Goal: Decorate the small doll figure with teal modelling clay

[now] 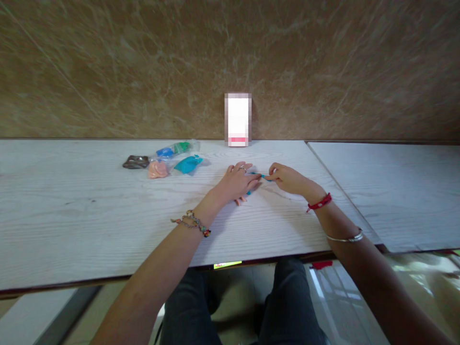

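Note:
My left hand lies palm down on the table, fingers stretched out and thumb pointing right against a thin blue strip that looks like modelling clay. A ring is on one finger. Beneath this hand, bits of blue and pink clay stick out; the rest is covered. From the right, my right hand pinches the strip's other end, its remaining fingers curled. To the left lie packets of teal clay, pink clay, dark brown clay and blue and green clay.
A blurred-out white upright object leans on the brown marbled wall behind the table. The white wood-grain table has a seam on the right. My legs are below its front edge.

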`<move>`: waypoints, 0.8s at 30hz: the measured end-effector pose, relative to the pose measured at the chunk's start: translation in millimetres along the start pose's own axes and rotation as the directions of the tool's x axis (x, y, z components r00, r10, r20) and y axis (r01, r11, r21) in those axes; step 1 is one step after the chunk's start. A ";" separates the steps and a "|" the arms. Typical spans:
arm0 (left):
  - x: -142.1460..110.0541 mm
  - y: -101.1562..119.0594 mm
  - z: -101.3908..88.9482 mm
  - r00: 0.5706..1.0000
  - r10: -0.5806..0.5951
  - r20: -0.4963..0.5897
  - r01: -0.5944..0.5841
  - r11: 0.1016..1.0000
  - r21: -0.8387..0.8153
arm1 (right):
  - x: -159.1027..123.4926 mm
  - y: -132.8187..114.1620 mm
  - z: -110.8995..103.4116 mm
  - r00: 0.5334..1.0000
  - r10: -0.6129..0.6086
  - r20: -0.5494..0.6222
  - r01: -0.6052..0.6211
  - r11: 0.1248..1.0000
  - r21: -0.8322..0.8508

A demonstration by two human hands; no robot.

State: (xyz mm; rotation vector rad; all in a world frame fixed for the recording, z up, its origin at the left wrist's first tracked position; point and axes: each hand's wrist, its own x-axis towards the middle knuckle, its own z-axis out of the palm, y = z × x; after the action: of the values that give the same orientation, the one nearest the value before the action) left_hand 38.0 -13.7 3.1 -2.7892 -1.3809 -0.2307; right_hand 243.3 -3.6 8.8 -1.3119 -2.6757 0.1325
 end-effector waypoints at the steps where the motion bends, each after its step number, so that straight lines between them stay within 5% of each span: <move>1: 0.1 -0.2 0.2 1.000 -0.001 0.001 0.001 1.000 0.001 | -0.2 2.9 -1.0 1.000 -0.004 -0.018 0.004 0.999 0.041; 8: 0.9 1.1 -0.8 1.000 0.005 0.008 -0.005 1.000 -0.015 | -0.2 10.2 -12.1 0.976 0.048 -0.214 -0.023 0.993 0.116; 18: 0.4 0.4 -0.3 0.999 0.038 -0.015 -0.038 0.999 0.020 | 0.1 -7.3 -5.6 0.999 0.005 0.032 0.002 0.981 -0.192; 24: -0.6 0.4 -0.5 0.999 0.023 -0.027 -0.022 1.000 0.020 | 1.9 -6.3 -5.3 1.000 0.019 -0.012 -0.020 0.998 -0.065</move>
State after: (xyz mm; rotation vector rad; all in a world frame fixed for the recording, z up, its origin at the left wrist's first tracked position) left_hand 37.9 -14.4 3.5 -2.7733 -1.3378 -0.2515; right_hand 238.3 -5.9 15.1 -1.3532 -2.6795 0.0405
